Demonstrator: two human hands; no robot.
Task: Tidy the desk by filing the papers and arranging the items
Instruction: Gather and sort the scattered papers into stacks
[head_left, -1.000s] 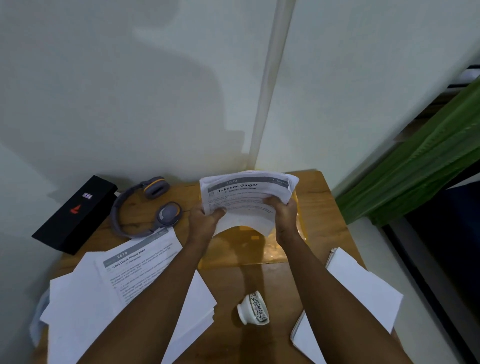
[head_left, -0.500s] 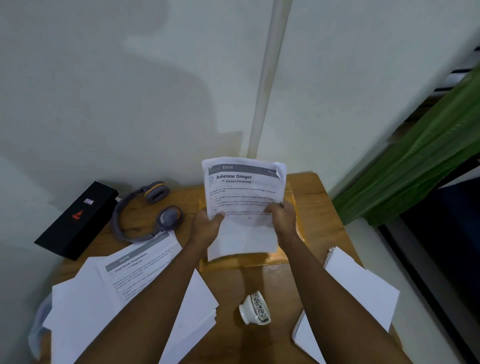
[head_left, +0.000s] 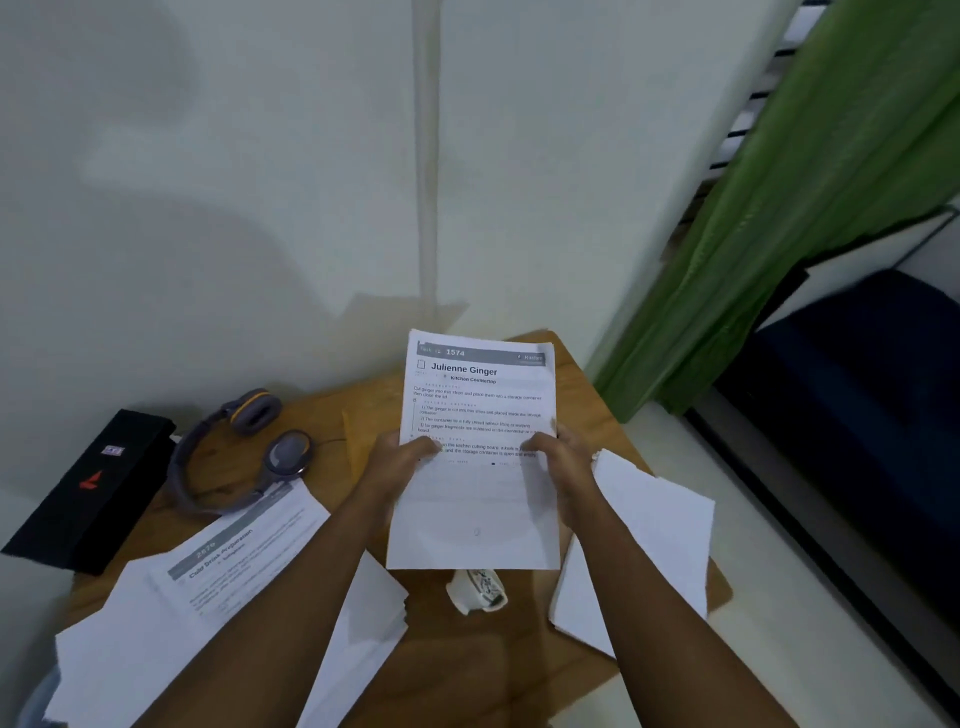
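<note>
A printed sheet headed "Julienne Ginger" (head_left: 475, 499) is held upright over the wooden desk (head_left: 467, 665). My left hand (head_left: 397, 462) grips its left edge and my right hand (head_left: 563, 462) grips its right edge, thumbs on the front. Behind the sheet an amber folder (head_left: 358, 431) lies on the desk, mostly hidden. A loose heap of white papers (head_left: 208, 608) covers the front left of the desk. More white sheets (head_left: 654, 540) hang over the right edge.
Grey headphones (head_left: 234, 457) lie at the back left, beside a long black box (head_left: 88, 488) leaning off the desk's left side. A small patterned cup (head_left: 480, 592) lies tipped near the front. White walls stand behind; a green curtain (head_left: 779, 234) hangs at right.
The sheet was bent over the folder a second ago; it now stands flat and upright, drawn closer to me in both hands.
</note>
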